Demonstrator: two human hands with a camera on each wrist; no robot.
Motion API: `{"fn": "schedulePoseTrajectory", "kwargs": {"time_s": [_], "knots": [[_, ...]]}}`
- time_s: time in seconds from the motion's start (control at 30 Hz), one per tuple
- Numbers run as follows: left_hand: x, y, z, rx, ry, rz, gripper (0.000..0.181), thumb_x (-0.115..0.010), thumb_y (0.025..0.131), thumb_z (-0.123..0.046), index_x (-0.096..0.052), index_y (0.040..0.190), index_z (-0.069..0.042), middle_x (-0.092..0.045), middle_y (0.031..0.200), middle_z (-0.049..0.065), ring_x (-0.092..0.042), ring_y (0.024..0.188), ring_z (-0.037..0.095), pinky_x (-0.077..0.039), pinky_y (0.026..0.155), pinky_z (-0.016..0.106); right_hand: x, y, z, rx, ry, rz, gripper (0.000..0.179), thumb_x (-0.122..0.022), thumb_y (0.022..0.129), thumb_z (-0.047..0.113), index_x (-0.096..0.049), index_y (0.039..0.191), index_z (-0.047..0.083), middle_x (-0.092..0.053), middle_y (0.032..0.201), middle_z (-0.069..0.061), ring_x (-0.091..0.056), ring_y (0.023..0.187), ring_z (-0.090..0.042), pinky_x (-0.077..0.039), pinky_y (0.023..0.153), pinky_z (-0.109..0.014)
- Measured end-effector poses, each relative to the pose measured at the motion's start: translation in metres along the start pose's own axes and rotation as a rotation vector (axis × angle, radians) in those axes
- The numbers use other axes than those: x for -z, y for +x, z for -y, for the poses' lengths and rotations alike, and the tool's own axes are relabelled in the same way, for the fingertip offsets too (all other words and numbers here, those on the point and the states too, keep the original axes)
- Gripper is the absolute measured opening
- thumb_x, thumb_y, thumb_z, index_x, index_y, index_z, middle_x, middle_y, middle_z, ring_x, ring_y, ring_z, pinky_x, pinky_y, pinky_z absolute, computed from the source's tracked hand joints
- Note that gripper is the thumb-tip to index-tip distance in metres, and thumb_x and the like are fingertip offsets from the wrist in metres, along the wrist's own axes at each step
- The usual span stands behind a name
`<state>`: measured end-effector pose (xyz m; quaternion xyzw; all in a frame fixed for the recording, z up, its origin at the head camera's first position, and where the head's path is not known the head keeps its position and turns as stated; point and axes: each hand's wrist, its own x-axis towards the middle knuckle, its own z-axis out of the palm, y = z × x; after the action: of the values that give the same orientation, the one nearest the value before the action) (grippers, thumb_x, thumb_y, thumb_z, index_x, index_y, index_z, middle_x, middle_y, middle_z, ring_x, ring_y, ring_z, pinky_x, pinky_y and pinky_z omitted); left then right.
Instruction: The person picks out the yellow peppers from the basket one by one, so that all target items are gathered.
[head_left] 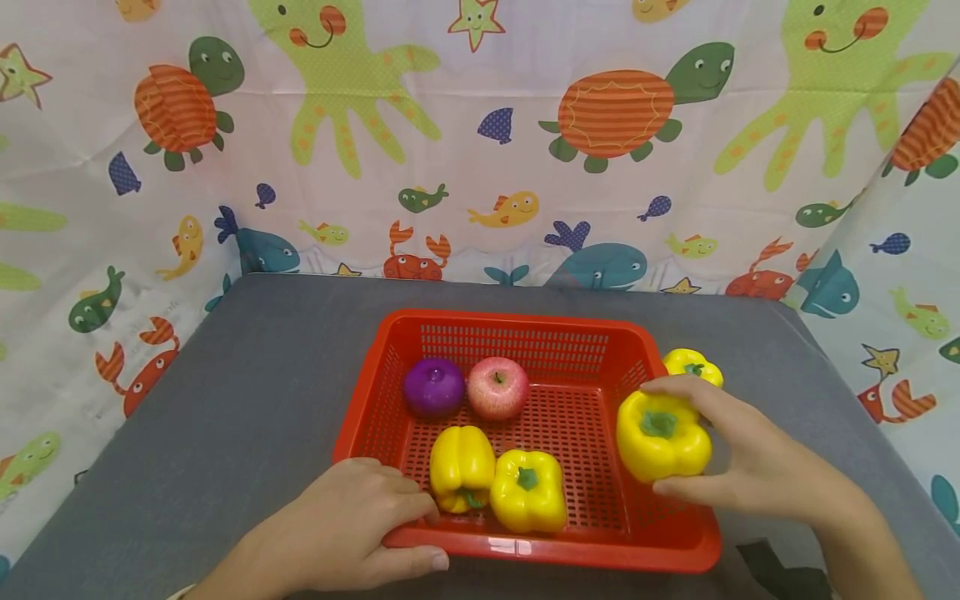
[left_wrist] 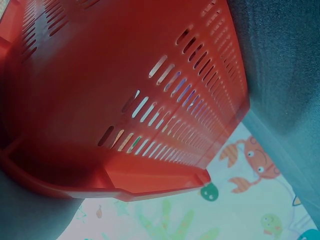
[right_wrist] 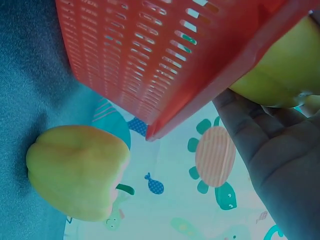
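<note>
Basket of red slotted plastic (head_left: 585,554): stands on the grey cloth-covered table (head_left: 285,375).
Left hand (head_left: 367,512): grips the basket's near rim towards the left corner, presumably to steady it.
Right hand (head_left: 750,454): holds a glossy yellow bell pepper with a green stem (head_left: 663,446) at the right wall, fingers and thumb spread wide, likely because its body is broad.
Inside: 2 yellow peppers (head_left: 527,512) near the front, 1 on its side; behind, a round purple vegetable (head_left: 433,387) beside a pinkish-red apple (head_left: 495,402).
Outside: 1 yellow pepper with its stem up (right_wrist: 77,172), beyond the right wall.
</note>
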<state>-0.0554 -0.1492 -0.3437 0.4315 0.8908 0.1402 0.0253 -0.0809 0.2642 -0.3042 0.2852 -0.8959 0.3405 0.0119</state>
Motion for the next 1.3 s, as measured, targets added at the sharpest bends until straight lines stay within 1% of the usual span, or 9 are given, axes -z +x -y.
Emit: {"fn": "schedulePoseTrajectory", "kwargs": {"time_s": [0.1, 0.2, 0.4, 0.53, 0.7, 0.8, 1.03, 1.3], "knots": [[0.0, 0.001, 0.0, 0.008, -0.015, 0.016, 0.045, -0.046, 0.096, -0.068, -0.07, 0.098, -0.031, -0.063, 0.09, -0.024, -0.058, 0.079, -0.003, -0.048, 0.073, 0.031, 0.002, -0.001, -0.001, -0.003, 0.02, -0.011, 0.086, -0.095, 0.068, 0.023, -0.047, 0.14, 0.027, -0.056, 0.123, 0.007, -0.055, 0.103, -0.01, -0.056, 0.077, -0.03], [0.001, 0.001, 0.001, 0.012, -0.023, 0.027, 0.046, -0.045, 0.095, -0.069, -0.071, 0.098, -0.031, -0.063, 0.09, -0.024, -0.058, 0.078, -0.003, -0.048, 0.073, 0.03, 0.005, -0.003, -0.002, 0.019, 0.026, -0.026, 0.088, -0.095, 0.067, 0.018, -0.047, 0.14, 0.024, -0.055, 0.124, 0.005, -0.055, 0.103, -0.011, -0.055, 0.079, -0.028], [0.0, 0.0, 0.0, 0.004, -0.006, 0.001, 0.044, -0.046, 0.096, -0.067, -0.071, 0.097, -0.03, -0.064, 0.091, -0.024, -0.059, 0.08, -0.002, -0.049, 0.074, 0.031, 0.011, -0.006, -0.005, 0.054, 0.035, -0.08, 0.091, -0.095, 0.065, 0.006, -0.046, 0.14, 0.018, -0.053, 0.127, 0.003, -0.055, 0.103, -0.012, -0.052, 0.082, -0.021], [0.0, 0.0, 0.001, 0.008, -0.012, 0.006, 0.045, -0.046, 0.096, -0.068, -0.071, 0.098, -0.031, -0.064, 0.091, -0.024, -0.059, 0.08, -0.003, -0.049, 0.074, 0.031, 0.015, -0.007, -0.007, 0.071, 0.049, -0.114, 0.09, -0.094, 0.062, -0.002, -0.047, 0.137, 0.015, -0.053, 0.127, 0.002, -0.054, 0.103, -0.013, -0.051, 0.083, -0.019], [0.001, 0.0, 0.001, 0.01, -0.023, 0.012, 0.044, -0.047, 0.096, -0.068, -0.071, 0.098, -0.031, -0.064, 0.091, -0.024, -0.059, 0.08, -0.003, -0.049, 0.074, 0.031, 0.018, -0.007, -0.011, 0.088, 0.066, -0.146, 0.091, -0.093, 0.06, -0.008, -0.047, 0.136, 0.009, -0.052, 0.128, -0.002, -0.054, 0.103, -0.014, -0.049, 0.084, -0.016], [0.001, 0.0, 0.001, 0.01, -0.029, 0.01, 0.044, -0.047, 0.096, -0.067, -0.071, 0.098, -0.031, -0.064, 0.091, -0.025, -0.059, 0.08, -0.003, -0.049, 0.074, 0.031, 0.02, -0.008, -0.013, 0.081, 0.068, -0.16, 0.091, -0.092, 0.059, -0.011, -0.047, 0.136, 0.007, -0.051, 0.128, -0.003, -0.054, 0.103, -0.015, -0.049, 0.084, -0.016], [0.001, 0.0, 0.0, 0.023, -0.031, 0.02, 0.045, -0.046, 0.096, -0.068, -0.071, 0.099, -0.031, -0.064, 0.092, -0.025, -0.059, 0.082, -0.003, -0.049, 0.075, 0.032, 0.025, -0.011, -0.017, 0.026, 0.049, -0.206, 0.09, -0.09, 0.059, -0.013, -0.047, 0.136, 0.007, -0.05, 0.128, -0.003, -0.054, 0.102, -0.014, -0.048, 0.083, -0.013], [0.0, 0.0, 0.0, 0.008, -0.02, 0.005, 0.044, -0.047, 0.096, -0.067, -0.071, 0.097, -0.031, -0.063, 0.09, -0.025, -0.058, 0.079, -0.003, -0.048, 0.073, 0.03, 0.029, -0.013, -0.024, 0.005, 0.025, -0.26, 0.092, -0.09, 0.058, -0.015, -0.047, 0.137, 0.005, -0.05, 0.126, -0.003, -0.053, 0.098, -0.013, -0.048, 0.08, -0.012]]}}
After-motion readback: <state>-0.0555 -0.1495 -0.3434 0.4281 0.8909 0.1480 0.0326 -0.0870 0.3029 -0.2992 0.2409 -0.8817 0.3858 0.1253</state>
